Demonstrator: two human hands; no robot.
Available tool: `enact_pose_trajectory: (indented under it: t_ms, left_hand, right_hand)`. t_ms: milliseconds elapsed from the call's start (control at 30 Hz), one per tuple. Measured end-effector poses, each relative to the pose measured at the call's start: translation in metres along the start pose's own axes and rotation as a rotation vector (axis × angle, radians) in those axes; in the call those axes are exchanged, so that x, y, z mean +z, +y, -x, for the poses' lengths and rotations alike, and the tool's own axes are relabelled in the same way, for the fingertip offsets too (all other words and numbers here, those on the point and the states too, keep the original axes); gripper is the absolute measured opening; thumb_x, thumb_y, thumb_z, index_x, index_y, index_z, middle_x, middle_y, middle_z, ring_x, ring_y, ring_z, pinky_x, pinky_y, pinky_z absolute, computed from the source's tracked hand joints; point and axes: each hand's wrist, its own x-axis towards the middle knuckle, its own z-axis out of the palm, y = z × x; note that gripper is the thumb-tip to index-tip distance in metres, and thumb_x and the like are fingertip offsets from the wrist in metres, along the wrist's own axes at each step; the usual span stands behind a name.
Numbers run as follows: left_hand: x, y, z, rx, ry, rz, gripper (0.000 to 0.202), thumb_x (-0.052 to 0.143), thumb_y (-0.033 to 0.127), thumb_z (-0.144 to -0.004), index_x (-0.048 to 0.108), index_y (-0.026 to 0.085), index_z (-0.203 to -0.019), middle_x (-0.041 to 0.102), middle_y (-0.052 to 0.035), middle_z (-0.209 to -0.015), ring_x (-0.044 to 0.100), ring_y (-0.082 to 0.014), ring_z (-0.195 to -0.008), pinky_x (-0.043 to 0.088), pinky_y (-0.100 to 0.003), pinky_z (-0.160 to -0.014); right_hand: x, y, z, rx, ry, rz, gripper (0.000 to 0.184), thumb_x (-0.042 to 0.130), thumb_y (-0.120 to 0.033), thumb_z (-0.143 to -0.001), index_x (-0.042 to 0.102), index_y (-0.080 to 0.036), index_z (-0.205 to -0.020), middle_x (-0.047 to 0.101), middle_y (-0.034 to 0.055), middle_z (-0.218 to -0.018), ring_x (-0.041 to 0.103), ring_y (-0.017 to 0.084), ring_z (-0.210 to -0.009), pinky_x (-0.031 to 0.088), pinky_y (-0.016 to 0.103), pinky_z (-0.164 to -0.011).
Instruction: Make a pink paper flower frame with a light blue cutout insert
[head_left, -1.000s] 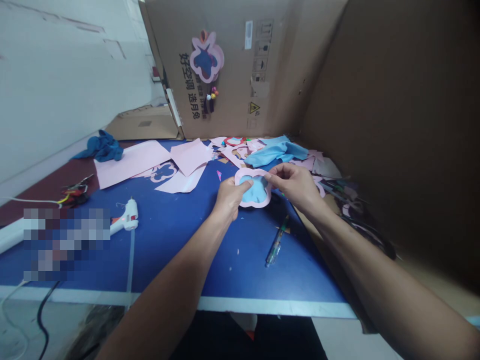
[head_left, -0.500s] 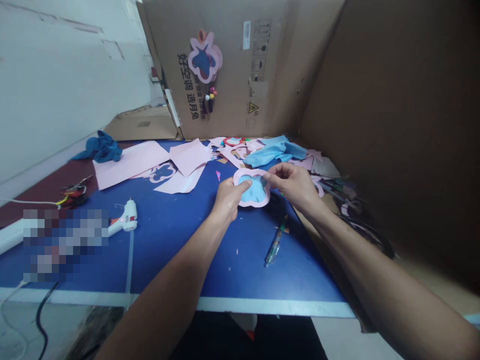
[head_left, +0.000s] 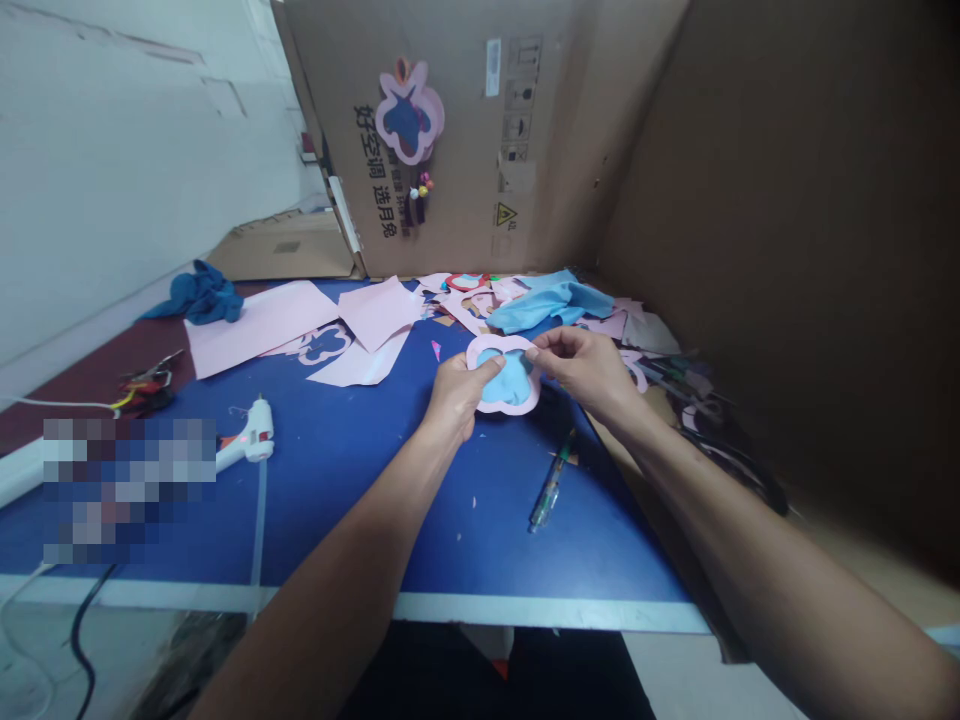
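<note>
Held above the blue table is a pink paper flower-shaped frame (head_left: pixel 517 404) with light blue fabric (head_left: pixel 511 384) filling its opening. My left hand (head_left: pixel 455 395) grips its left side, thumb lying over the front onto the fabric. At the upper right edge, the thumb and fingertips of my right hand (head_left: pixel 581 362) pinch together against the frame; whether they hold paper or fabric there I cannot make out. A pen (head_left: pixel 551 485) with a clear and green barrel lies on the table below my right hand.
A white glue gun (head_left: pixel 256 432) lies on the left. Pink paper sheets (head_left: pixel 262 318), blue cloth (head_left: pixel 553 302) and paper scraps line the back. A finished-looking pink flower ornament (head_left: pixel 409 115) hangs on the cardboard wall (head_left: pixel 457 220). Cables and scraps crowd the right edge.
Both hands stay in place on the flower frame. The light blue fabric in its opening looks slightly shifted, with more dark showing at the upper right.
</note>
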Motion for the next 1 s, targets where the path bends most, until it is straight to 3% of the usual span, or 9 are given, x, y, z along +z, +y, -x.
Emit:
enact_pose_trajectory:
  t_ms: [567,767,1000]
  left_hand:
    - [-0.001,0.000,0.002,-0.021,-0.143,0.006,0.033,0.091,0.017,-0.068,0.081,0.013,-0.099,0.083,-0.0094,-0.093,0.076,-0.0211,-0.078,0.062,-0.038,-0.084]
    - [0.000,0.002,0.004,-0.037,-0.197,0.003,0.030,0.090,0.016,-0.067,0.080,0.014,-0.095,0.082,-0.0079,-0.090,0.074,-0.0185,-0.075,0.060,-0.033,-0.080]
    - [0.001,0.003,0.004,-0.072,-0.173,-0.025,0.019,0.086,0.017,-0.076,0.079,0.013,-0.093,0.082,-0.0096,-0.090,0.073,-0.0174,-0.071,0.059,-0.033,-0.078]
  right_hand:
    - [-0.009,-0.008,0.000,-0.002,0.041,0.090,0.028,0.080,-0.045,-0.081,0.067,-0.023,-0.071,0.064,0.0019,-0.067,0.050,0.017,-0.060,0.039,0.032,-0.058]
    - [-0.010,-0.007,-0.001,-0.002,0.058,0.090,0.031,0.080,-0.049,-0.081,0.066,-0.023,-0.070,0.064,0.0026,-0.067,0.050,0.017,-0.060,0.040,0.032,-0.058]
    - [-0.011,-0.005,-0.002,-0.008,0.059,0.092,0.030,0.079,-0.047,-0.082,0.067,-0.021,-0.071,0.064,0.0020,-0.066,0.050,0.016,-0.060,0.038,0.031,-0.057]
